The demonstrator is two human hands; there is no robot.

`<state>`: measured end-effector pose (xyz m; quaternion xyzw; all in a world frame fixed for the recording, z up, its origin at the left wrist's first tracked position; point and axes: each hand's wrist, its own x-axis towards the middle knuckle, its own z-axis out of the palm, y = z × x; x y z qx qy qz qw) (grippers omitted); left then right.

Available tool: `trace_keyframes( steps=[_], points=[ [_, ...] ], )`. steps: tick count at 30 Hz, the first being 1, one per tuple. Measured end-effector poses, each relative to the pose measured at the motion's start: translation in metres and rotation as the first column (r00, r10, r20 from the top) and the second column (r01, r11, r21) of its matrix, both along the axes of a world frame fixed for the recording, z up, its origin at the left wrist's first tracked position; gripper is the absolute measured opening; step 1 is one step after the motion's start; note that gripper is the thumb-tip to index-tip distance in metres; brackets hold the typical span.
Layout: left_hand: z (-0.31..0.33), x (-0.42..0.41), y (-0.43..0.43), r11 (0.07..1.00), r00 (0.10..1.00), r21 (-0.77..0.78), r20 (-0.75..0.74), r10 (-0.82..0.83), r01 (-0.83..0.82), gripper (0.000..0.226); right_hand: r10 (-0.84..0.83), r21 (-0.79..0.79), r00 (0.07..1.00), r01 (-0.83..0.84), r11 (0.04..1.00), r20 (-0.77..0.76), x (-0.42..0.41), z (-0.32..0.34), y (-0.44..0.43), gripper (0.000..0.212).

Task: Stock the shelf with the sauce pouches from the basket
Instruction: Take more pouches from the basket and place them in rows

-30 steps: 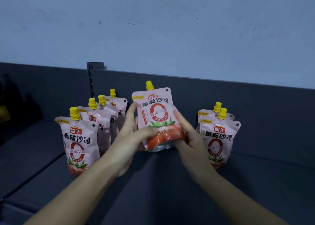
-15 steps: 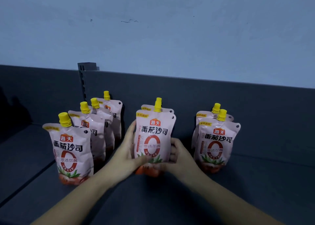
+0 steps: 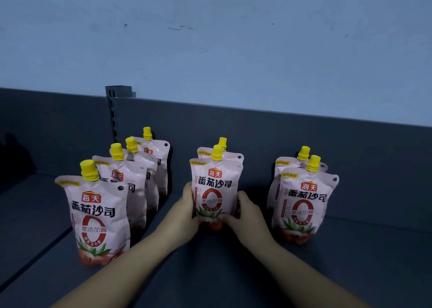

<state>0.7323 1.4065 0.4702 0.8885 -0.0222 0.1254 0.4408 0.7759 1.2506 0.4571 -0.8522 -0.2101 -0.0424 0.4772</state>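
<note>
Both hands clasp one pale pink plastic sauce pouch (image 3: 216, 191) with a yellow screw cap and a red ring on its front. The left hand (image 3: 187, 212) curls round the pouch's left edge, low down. The right hand (image 3: 247, 214) curls round its right edge, thumb laid on the lower front. The pouch stands upright between them, its red base down on the dark grey metal shelf (image 3: 210, 275). Just behind the hands, touching the held pouch or nearly so, a second pouch (image 3: 231, 156) of the same kind stands upright, only its top and cap showing. Beyond the left hand a row of four like pouches (image 3: 98, 216) runs from near the left forearm back to the dark grey back panel (image 3: 257, 130), each one overlapping the next. Beyond the right hand, apart from it, a pair of like pouches (image 3: 304, 205) stands one close behind the other. Above and behind the left hand a grey slotted upright post (image 3: 114, 113) rises along the back panel. Higher up, behind both hands, is a pale blue painted wall (image 3: 210, 39)
</note>
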Motion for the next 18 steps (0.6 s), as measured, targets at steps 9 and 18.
trace_keyframes(
  steps=[9,18],
  points=[
    [-0.009,-0.004,0.008,0.999,0.996,-0.031,-0.084,-0.019,0.017,0.07,-0.06,0.019,0.995,0.062,0.998,-0.084,-0.012,0.002,-0.001,0.04],
    [-0.009,-0.039,0.006,0.989,0.969,0.145,-0.237,0.068,-0.034,0.097,-0.172,-0.004,0.985,0.172,0.985,-0.028,-0.045,0.002,-0.007,0.029]
  ],
)
